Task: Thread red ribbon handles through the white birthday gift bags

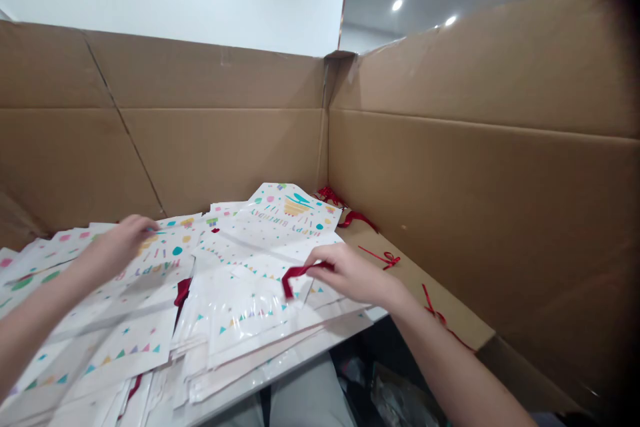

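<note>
My right hand [345, 270] is closed around a dark red ribbon [295, 273], whose loose end bends down over the white printed birthday bags. Under it lies a white plastic bag [255, 247] with "HAPPY BIRTHDAY", a cake and coloured triangles, the print upside down to me. On the left, my left hand [137, 233] is at the upper edge of another birthday bag [130, 307], fingers pressed together; what they pinch, if anything, I cannot make out. A second piece of dark red ribbon [183, 291] pokes out between the two piles of bags.
Tall cardboard walls [225, 147] enclose the back and right side. Along the right, a brown cardboard strip [415, 273] carries small red bows [391, 258] and a red ribbon [357, 217]. Below the table edge are my legs [310, 393] and a clear plastic bag [400, 393].
</note>
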### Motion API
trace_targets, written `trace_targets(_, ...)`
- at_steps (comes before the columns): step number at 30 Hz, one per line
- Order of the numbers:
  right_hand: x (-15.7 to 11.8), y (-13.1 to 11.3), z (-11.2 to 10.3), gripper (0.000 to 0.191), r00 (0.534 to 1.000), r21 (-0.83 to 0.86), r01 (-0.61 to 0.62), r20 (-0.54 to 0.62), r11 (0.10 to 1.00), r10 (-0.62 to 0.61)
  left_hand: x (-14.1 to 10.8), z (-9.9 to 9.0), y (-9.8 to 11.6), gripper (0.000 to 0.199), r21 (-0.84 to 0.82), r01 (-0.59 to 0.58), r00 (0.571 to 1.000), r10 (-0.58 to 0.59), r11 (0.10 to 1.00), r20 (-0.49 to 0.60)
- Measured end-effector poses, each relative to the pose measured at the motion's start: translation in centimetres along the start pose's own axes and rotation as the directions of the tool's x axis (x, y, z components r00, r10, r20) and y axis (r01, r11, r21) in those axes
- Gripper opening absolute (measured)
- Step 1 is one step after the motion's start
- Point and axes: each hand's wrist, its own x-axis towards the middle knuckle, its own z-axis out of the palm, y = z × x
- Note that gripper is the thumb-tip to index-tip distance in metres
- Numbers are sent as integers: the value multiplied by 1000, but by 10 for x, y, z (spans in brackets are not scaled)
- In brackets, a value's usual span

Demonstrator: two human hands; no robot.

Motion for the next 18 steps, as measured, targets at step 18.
trace_targets(18,-25,63,32,18,858,273,-310,-332,911,391,30,57,149,25,-95,-565,814,536,819,-223)
